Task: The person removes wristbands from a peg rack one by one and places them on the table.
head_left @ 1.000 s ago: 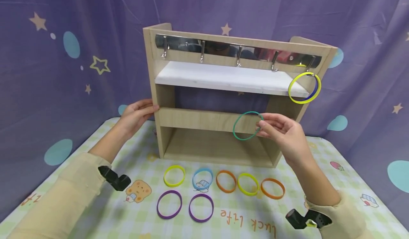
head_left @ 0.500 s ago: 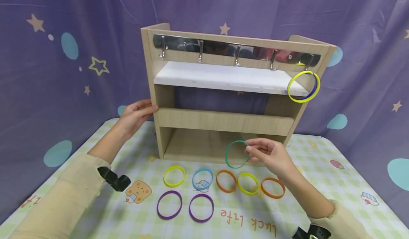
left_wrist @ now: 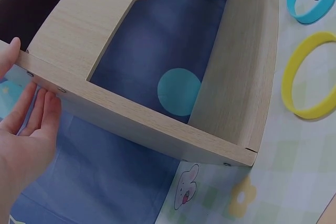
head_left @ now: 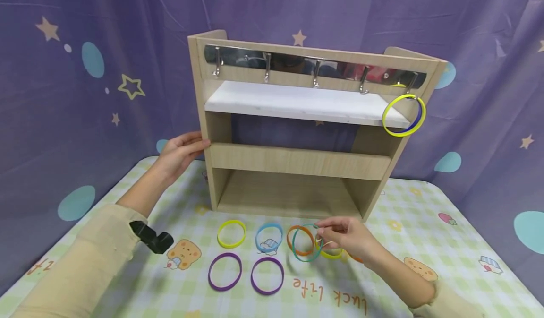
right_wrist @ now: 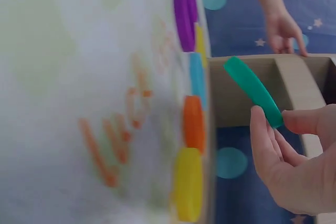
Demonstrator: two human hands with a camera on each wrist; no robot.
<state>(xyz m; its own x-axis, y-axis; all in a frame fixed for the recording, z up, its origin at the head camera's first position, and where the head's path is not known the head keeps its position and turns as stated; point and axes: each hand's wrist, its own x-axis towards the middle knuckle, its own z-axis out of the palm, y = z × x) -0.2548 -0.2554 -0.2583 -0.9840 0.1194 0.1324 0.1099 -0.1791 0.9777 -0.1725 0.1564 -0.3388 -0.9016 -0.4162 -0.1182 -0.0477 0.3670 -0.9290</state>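
Observation:
My right hand (head_left: 346, 237) pinches a green silicone wristband (right_wrist: 253, 90) between thumb and fingertips. The band stands tilted low at the front of the table, overlapping an orange wristband (head_left: 290, 243) and a yellow wristband (head_left: 330, 255) in the head view. At the left side of a wooden shelf rack (head_left: 297, 161), my left hand (head_left: 178, 155) touches the side panel (left_wrist: 136, 116), thumb on its front edge and extended fingers against its outer face. A yellow wristband (head_left: 384, 119) and a dark blue wristband (head_left: 420, 118) hang from the rightmost hook.
On the checked tablecloth (head_left: 425, 242) lie another yellow wristband (head_left: 218, 236), a light blue wristband (head_left: 257, 240) and two purple wristbands (head_left: 209, 275) (head_left: 252, 276). A second orange wristband (head_left: 356, 259) is mostly hidden by my right hand. A metal hook rail (head_left: 293, 66) crosses the rack's top.
My right hand has moved down and left with the green wristband, from in front of the rack's crossboard to just over the wristbands on the table. The left hand has stayed put.

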